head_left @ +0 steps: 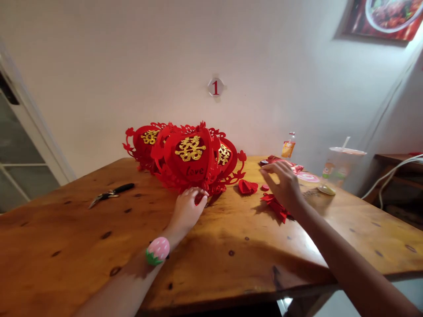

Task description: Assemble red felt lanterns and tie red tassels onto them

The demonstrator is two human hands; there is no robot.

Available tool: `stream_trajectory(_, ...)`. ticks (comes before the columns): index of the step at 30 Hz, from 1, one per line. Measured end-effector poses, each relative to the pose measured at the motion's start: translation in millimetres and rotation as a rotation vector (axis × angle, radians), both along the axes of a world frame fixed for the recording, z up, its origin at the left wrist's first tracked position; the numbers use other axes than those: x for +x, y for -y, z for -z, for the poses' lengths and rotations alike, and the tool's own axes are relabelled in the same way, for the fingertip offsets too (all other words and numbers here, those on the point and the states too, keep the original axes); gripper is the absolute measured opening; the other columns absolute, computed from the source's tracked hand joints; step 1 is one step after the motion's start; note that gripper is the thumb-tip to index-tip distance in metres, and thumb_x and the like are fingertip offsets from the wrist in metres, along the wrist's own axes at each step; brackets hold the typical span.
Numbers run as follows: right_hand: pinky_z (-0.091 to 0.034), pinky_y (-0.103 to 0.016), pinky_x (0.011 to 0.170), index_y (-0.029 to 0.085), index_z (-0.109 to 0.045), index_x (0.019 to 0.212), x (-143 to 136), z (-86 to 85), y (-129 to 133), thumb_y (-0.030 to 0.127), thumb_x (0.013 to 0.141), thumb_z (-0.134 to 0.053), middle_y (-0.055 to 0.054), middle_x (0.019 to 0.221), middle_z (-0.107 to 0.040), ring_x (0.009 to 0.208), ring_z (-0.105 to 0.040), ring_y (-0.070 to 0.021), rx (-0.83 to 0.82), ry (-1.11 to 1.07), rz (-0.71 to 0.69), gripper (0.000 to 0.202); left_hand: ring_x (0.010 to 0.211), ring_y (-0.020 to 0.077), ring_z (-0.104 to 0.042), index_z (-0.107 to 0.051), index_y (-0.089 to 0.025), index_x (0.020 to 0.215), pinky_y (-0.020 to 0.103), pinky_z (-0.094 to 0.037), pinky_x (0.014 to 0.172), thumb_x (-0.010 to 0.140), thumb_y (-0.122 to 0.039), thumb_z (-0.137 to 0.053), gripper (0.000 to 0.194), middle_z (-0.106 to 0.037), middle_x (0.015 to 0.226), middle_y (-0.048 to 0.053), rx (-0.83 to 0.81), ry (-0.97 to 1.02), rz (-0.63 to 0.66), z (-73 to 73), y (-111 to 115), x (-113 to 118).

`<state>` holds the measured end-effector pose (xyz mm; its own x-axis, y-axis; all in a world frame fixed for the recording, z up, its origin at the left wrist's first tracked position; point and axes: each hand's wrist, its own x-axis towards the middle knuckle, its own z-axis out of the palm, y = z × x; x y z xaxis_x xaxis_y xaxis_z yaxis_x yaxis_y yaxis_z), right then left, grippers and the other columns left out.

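Red lantern (183, 165): It sits on the wooden table (82, 246), in front of the person, a bit left of the middle. It is round and puffed out, with curly edges.
Gold sign (191, 149): It is on the front of the red lantern, with the black word "love" (194, 171) under it. This side looks done to me.
Second lantern (145, 143): It is behind the first, to the left. It has gold on it too, but a lot of it is hidden.
Left hand (191, 200): It is at the bottom edge of the red lantern, with its fingers curled in. I can't tell if they grip it.
Right hand (283, 181): It is up over the right side, with its fingers bent and its thumb close to a fingertip. I can't tell if it pinches something small.
Loose bits: A red folded piece (247, 187), a little red round bit (265, 187) and a spiky red bundle (276, 208) lie apart from the red lantern. If they belong on it, I think joining them is left. I can't tell if they do.
Metal tool (112, 193): It lies on the left, and no hand has it.
Drinks: A bottle (288, 148) and a cup (343, 166) stand at the right.
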<state>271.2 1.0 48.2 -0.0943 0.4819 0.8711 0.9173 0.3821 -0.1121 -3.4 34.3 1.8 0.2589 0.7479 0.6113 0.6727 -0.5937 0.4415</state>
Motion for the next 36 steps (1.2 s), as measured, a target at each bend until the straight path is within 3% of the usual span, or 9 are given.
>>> stream_trajectory(6, -0.041, -0.033, 0.07, 0.019, -0.066, 0.088, -43.8, -13.1, -33.3, 0.037, 0.08, -0.052, -0.011, 0.094, -0.065, 0.089, -0.057, -0.0255, -0.654, 0.193, 0.259, 0.025, 0.084, 0.018, -0.06, -0.06, -0.018, 0.08, 0.032, -0.044, 0.083, 0.078, -0.023, -0.05, 0.012, -0.066, 0.087, 0.005, -0.054, 0.152, 0.001, -0.5, 0.1, -2.6)
stream_trajectory(9, -0.041, -0.029, 0.061, 0.019, -0.068, 0.079, -54.9, -3.1, -36.8, 0.037, 0.081, -0.047, -0.011, 0.084, -0.066, 0.077, -0.061, -0.0224, -0.783, 0.201, 0.279, 0.028, 0.081, 0.0163, -0.061, -0.058, -0.018, 0.082, 0.029, -0.046, 0.079, 0.079, -0.032, -0.05, 0.017, -0.067, 0.084, 0.003, -0.123, 0.379, 0.021, -6.0, -1.5, -9.5)
stream_trajectory(11, -0.041, -0.028, 0.059, 0.021, -0.069, 0.075, -66.4, 7.9, -31.4, 0.039, 0.083, -0.045, -0.009, 0.078, -0.067, 0.072, -0.062, -0.0212, -0.781, 0.218, 0.225, 0.031, 0.079, 0.0159, -0.062, -0.057, -0.017, 0.084, 0.027, -0.048, 0.074, 0.083, -0.038, -0.044, 0.025, -0.067, 0.083, 0.003, -0.184, 0.451, 0.025, -8.8, -4.5, -14.7)
stream_trajectory(14, -0.042, -0.029, 0.06, 0.024, -0.07, 0.079, -86.8, 26.2, -22.3, 0.044, 0.084, -0.044, -0.008, 0.081, -0.069, 0.075, -0.063, -0.0226, -0.772, 0.221, 0.111, 0.033, 0.074, 0.016, -0.063, -0.057, -0.017, 0.085, 0.027, -0.049, 0.07, 0.085, -0.038, -0.036, 0.029, -0.067, 0.08, 0.004, -0.263, 0.383, 0.012, -7.2, -10.5, -18.9)
stream_trajectory(20, -0.045, -0.029, 0.069, 0.029, -0.068, 0.091, -110.7, 49.9, -21.0, 0.041, 0.086, -0.043, -0.004, 0.091, -0.069, 0.085, -0.063, -0.0211, -0.711, 0.18, -0.129, 0.028, 0.091, 0.022, -0.06, -0.063, -0.02, 0.078, 0.033, -0.042, 0.086, 0.068, -0.018, -0.06, 0.01, -0.068, 0.09, 0.006, -0.289, 0.133, -0.021, 11.2, -17.3, -16.2)
stream_trajectory(23, -0.046, -0.028, 0.074, 0.029, -0.061, 0.109, -113.0, 55.8, -21.8, 0.033, 0.085, -0.045, -0.004, 0.1, -0.067, 0.089, -0.062, -0.0193, -0.705, 0.118, -0.208, 0.029, 0.094, 0.0238, -0.059, -0.064, -0.02, 0.076, 0.033, -0.04, 0.089, 0.06, -0.013, -0.066, 0.017, -0.067, 0.091, 0.007, -0.312, 0.048, -0.029, 17.2, -18.5, -17.5)
stream_trajectory(27, -0.046, -0.032, 0.081, 0.024, -0.035, 0.135, -112.9, 62.0, -24.1, 0.023, 0.082, -0.046, -0.009, 0.121, -0.056, 0.097, -0.059, -0.0211, -0.696, 0.002, -0.26, 0.055, 0.09, 0.0257, -0.061, -0.064, -0.019, 0.079, 0.034, -0.042, 0.084, 0.06, -0.014, -0.066, 0.02, -0.068, 0.088, 0.009, -0.374, 0.033, -0.043, 18.7, -22.4, -20.7)
stream_trajectory(32, -0.038, -0.039, 0.097, 0.025, -0.027, 0.139, -107.6, 66.9, -32.7, 0.015, 0.076, -0.049, -0.009, 0.133, -0.046, 0.118, -0.046, -0.0223, -0.638, -0.089, -0.438, 0.067, 0.083, 0.0213, -0.064, -0.063, -0.017, 0.08, 0.032, -0.047, 0.08, 0.064, -0.01, -0.06, 0.018, -0.07, 0.085, 0.007, -0.453, 0.149, 0.057, 15.6, -25.2, -18.3)
stream_trajectory(36, -0.036, -0.039, 0.1, 0.027, -0.03, 0.136, -104.3, 60.0, -33.3, 0.017, 0.075, -0.05, -0.007, 0.139, -0.038, 0.124, -0.039, -0.021, -0.577, -0.268, -0.637, 0.065, 0.09, 0.0172, -0.063, -0.06, -0.015, 0.093, 0.03, -0.048, 0.084, 0.068, -0.009, -0.059, 0.026, -0.067, 0.098, 0.008, -0.454, 0.269, 0.204, 4.5, -15.0, -13.2)
